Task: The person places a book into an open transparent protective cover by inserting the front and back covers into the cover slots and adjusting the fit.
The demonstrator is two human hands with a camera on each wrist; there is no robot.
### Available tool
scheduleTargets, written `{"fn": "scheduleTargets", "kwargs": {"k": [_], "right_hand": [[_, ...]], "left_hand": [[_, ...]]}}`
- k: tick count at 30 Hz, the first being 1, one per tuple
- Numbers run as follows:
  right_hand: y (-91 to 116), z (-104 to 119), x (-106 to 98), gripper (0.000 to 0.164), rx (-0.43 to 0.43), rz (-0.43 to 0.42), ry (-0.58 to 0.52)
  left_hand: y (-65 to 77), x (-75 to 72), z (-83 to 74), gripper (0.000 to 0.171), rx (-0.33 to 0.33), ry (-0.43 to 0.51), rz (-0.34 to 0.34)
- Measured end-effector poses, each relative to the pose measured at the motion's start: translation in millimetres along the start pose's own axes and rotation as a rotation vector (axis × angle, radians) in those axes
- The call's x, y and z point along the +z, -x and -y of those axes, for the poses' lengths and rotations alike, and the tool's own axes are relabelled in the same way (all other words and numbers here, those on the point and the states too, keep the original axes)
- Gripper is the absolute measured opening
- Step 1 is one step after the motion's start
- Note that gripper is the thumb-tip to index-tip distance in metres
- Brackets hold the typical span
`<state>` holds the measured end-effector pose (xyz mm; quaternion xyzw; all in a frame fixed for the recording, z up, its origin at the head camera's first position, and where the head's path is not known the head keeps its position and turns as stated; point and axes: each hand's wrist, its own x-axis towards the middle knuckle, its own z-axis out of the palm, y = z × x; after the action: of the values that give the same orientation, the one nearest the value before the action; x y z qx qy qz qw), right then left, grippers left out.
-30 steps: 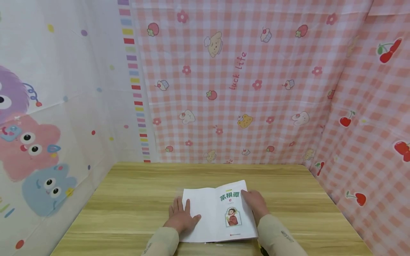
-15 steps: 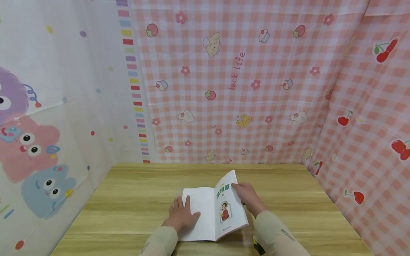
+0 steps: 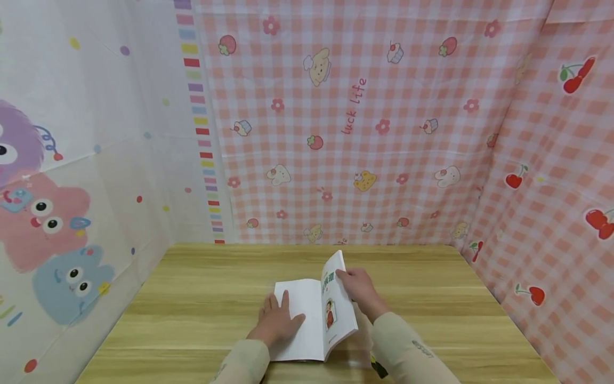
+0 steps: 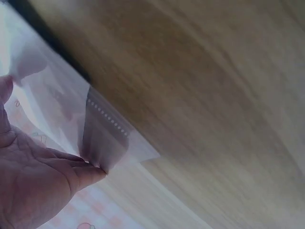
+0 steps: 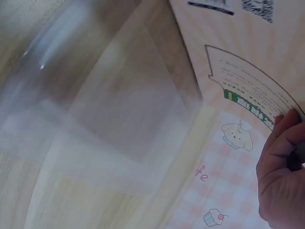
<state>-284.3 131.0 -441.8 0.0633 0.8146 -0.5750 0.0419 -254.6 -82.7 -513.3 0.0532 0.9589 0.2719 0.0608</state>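
Observation:
An open book [image 3: 307, 320] lies on the wood-grain table, its left page blank white. The right-hand page, with green lettering and a small red-clad figure, is raised and tilted toward the left. My left hand [image 3: 277, 322] rests on the blank page with straight, spread fingers. With my right hand [image 3: 360, 288] I grip the outer edge of the raised part, thumb on the page. In the right wrist view, the fingers lie against the peach back cover [image 5: 248, 57]. A clear plastic sheet [image 5: 119, 105] spreads beneath the lifted side; see-through plastic [image 4: 52, 86] also shows by the left fingers.
The table [image 3: 192, 298] reaches back to a pink checked cloth [image 3: 384, 149]. A white cartoon cloth [image 3: 158, 106] hangs at the left, a cherry-print cloth [image 3: 551, 213] at the right. A small black and yellow thing [image 3: 378, 368] lies near the right sleeve, partly hidden.
My right hand has moved left, lifting the right side of the book from nearly flat to steeply tilted. My left hand has stayed on the left page.

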Motion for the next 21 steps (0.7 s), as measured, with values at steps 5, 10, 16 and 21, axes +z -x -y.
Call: {"fn": "scheduleTargets", "kwargs": {"k": [5, 10, 16, 21], "right_hand": [[2.3, 1.2, 1.3, 0.04, -0.007, 0.005, 0.04], [3.9, 2.9, -1.0, 0.041, 0.006, 0.018, 0.077], [3.9, 5.6, 3.5, 0.038, -0.053, 0.01, 0.14], [5.5, 11.0, 10.4, 0.034, -0.121, 0.0, 0.167]], "left_hand": [[-1.5, 3.3, 3.6, 0.083, 0.004, -0.007, -0.015], [1.4, 1.9, 3.4, 0.09, -0.045, 0.042, -0.04], [1.9, -0.8, 3.1, 0.093, -0.034, 0.085, -0.043], [0.0, -0.9, 1.9, 0.09, -0.031, 0.091, -0.041]]}}
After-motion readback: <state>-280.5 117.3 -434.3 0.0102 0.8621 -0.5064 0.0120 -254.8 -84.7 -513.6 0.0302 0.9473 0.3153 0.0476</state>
